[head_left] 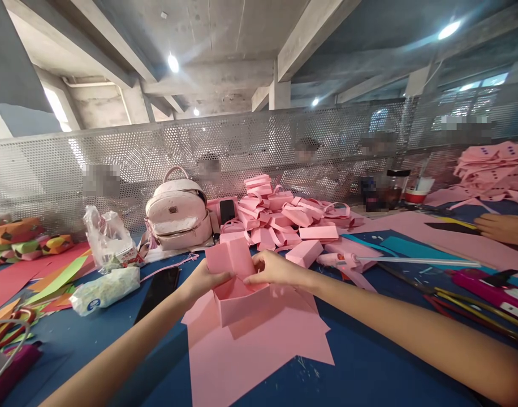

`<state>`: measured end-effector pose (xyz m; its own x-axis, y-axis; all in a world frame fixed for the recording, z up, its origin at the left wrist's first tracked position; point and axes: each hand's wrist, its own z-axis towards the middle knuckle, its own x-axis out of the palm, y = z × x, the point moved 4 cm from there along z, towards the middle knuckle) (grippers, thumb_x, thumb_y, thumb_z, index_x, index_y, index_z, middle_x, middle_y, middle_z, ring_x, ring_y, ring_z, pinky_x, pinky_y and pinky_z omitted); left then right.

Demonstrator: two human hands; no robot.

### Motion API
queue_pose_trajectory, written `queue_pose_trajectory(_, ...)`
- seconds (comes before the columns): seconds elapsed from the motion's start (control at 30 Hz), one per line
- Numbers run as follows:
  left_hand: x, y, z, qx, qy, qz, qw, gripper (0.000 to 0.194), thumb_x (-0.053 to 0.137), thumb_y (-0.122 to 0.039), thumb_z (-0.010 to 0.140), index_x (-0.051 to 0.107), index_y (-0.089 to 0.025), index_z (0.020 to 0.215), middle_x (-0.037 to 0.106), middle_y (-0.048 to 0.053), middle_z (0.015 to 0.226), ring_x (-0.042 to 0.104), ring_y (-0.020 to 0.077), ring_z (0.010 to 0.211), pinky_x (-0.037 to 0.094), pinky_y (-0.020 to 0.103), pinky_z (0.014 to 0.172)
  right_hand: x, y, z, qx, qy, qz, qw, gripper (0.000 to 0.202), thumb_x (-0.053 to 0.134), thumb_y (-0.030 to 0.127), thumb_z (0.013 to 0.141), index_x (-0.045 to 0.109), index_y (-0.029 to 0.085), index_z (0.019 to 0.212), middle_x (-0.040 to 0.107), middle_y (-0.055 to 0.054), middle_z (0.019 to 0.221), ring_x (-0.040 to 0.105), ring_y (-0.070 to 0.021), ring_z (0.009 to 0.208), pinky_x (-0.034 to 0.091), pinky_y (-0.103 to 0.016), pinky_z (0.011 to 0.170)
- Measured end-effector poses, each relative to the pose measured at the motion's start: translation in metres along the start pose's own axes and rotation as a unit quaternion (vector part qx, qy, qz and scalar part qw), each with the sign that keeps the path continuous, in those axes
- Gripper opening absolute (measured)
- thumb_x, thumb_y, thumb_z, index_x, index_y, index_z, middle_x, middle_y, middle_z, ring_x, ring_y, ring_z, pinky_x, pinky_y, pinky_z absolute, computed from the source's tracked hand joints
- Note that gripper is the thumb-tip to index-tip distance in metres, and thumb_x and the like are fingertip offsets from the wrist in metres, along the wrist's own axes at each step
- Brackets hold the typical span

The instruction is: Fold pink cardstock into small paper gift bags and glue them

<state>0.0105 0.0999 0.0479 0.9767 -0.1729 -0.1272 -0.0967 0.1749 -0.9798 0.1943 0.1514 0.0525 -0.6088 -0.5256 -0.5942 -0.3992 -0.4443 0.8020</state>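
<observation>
A pink paper box (242, 303) with a raised flap is between my two hands, above flat pink paper sheets (259, 362) on the blue table. My left hand (212, 276) grips its left side, thumb inside against the flap. Across from it, my right hand (265, 268) pinches the right side of the same box, thumb and fingers pressed on the paper. Just to the right lie a folded pink box (305, 252) and a glue gun (341, 261) with a long glue stick. Behind my hands rises a heap of folded pink paper pieces (280, 212).
A white backpack (178, 217) stands behind on the left, near a dark phone (159, 288) and a plastic pack (106, 289). Scissors (466, 305) and a magenta power strip (492, 291) lie right. Another person's hand (503, 227) rests at far right. A perforated metal screen (242, 141) crosses behind.
</observation>
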Motion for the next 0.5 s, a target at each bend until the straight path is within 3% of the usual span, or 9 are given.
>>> queue_pose_trajectory(0.13, -0.003, -0.007, 0.004, -0.024, 0.054, 0.024, 0.998, 0.058, 0.091, -0.042, 0.063, 0.073, -0.015, 0.11, 0.076, 0.013, 0.11, 0.067, 0.0368, 0.109, 0.053, 0.044, 0.092, 0.008, 0.005, -0.003, 0.018, 0.012, 0.076, 0.997, 0.042, 0.085, 0.026, 0.06, 0.07, 0.016, 0.098, 0.072, 0.0, 0.083, 0.065, -0.0168, 0.074, 0.044, -0.02, 0.056)
queue_pose_trajectory(0.27, -0.011, -0.005, 0.012, -0.048, 0.073, 0.04, 0.995, 0.056, 0.089, -0.046, 0.064, 0.074, -0.01, 0.104, 0.077, 0.015, 0.099, 0.072, 0.033, 0.091, 0.058, 0.04, 0.077, 0.016, 0.003, -0.007, 0.078, 0.017, 0.16, 0.984, 0.032, 0.085, 0.022, 0.06, 0.068, 0.014, 0.085, 0.066, 0.002, 0.068, 0.058, -0.0105, 0.054, 0.041, -0.018, 0.045)
queue_pose_trajectory(0.37, -0.023, -0.007, 0.017, -0.024, 0.016, 0.049, 0.998, 0.058, 0.069, -0.06, 0.082, 0.069, -0.01, 0.113, 0.075, 0.018, 0.101, 0.073, 0.0321, 0.091, 0.058, 0.04, 0.074, 0.018, -0.003, -0.012, 0.107, -0.01, 0.211, 0.972, 0.027, 0.082, 0.025, 0.067, 0.065, 0.016, 0.086, 0.062, 0.004, 0.062, 0.055, -0.0083, 0.048, 0.042, -0.017, 0.044)
queue_pose_trajectory(0.43, -0.032, -0.016, 0.014, 0.028, -0.06, 0.056, 0.996, 0.057, 0.054, -0.061, 0.092, 0.06, -0.015, 0.125, 0.068, 0.018, 0.121, 0.067, 0.0318, 0.112, 0.056, 0.042, 0.087, 0.017, -0.01, -0.015, 0.118, -0.042, 0.255, 0.959, 0.026, 0.08, 0.03, 0.072, 0.062, 0.017, 0.086, 0.061, 0.004, 0.063, 0.054, -0.0076, 0.049, 0.042, -0.016, 0.045)
queue_pose_trajectory(0.5, -0.036, -0.029, 0.003, 0.097, -0.138, 0.073, 0.983, 0.05, 0.052, -0.057, 0.095, 0.053, -0.021, 0.13, 0.054, 0.014, 0.142, 0.049, 0.0282, 0.135, 0.044, 0.042, 0.107, 0.018, -0.016, -0.017, 0.124, -0.067, 0.299, 0.944, 0.025, 0.078, 0.035, 0.077, 0.06, 0.019, 0.084, 0.059, 0.004, 0.062, 0.052, -0.0076, 0.049, 0.041, -0.016, 0.044)
